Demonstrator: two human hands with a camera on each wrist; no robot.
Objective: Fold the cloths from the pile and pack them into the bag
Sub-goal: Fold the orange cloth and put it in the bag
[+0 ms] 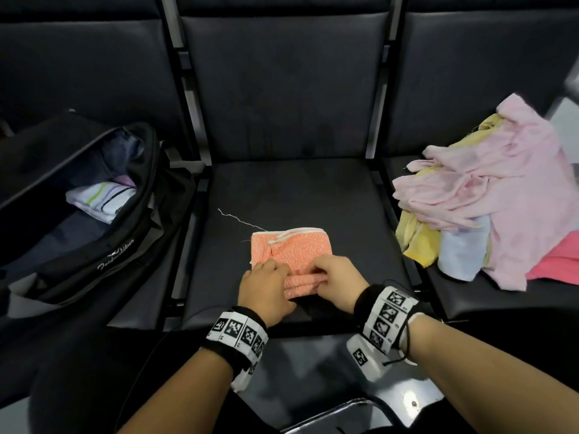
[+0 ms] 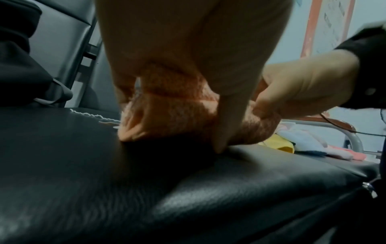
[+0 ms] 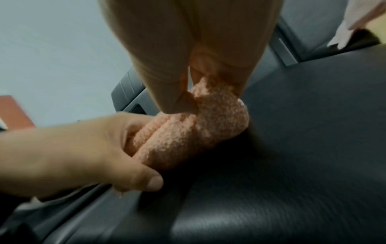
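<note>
I am working on the orange terry cloth (image 1: 291, 249), which is lying on the middle seat cushion (image 1: 344, 195) of the black bench, its near edge bunched into a thick roll under my fingers. My left hand (image 1: 266, 291) is gripping the left end of that roll, thumb underneath and fingers curled over the top; my right hand (image 1: 336, 285) is pinching the right end the same way, so both hands are closed on the cloth and neither is free. The far half is lying flat, with a white hem along the far edge and a loose thread (image 1: 239, 219) trailing off the far-left corner onto the seat. The open black bag (image 1: 103, 195) is sitting on the seat to my left, a striped folded cloth (image 1: 100, 198) already showing inside; the pile of pink, yellow and pale blue cloths (image 1: 488, 195) is waiting on the seat to my right. Risks as I judge them: the terry is thick and springy, so if I am loosening either grip the roll is likely springing open. Uneven pull between the hands would be skewing the fold. The trailing thread could be snagging on a finger or the seat seam. The roll is close to the front edge of the cushion, so a slip could be dropping it to the floor.
</note>
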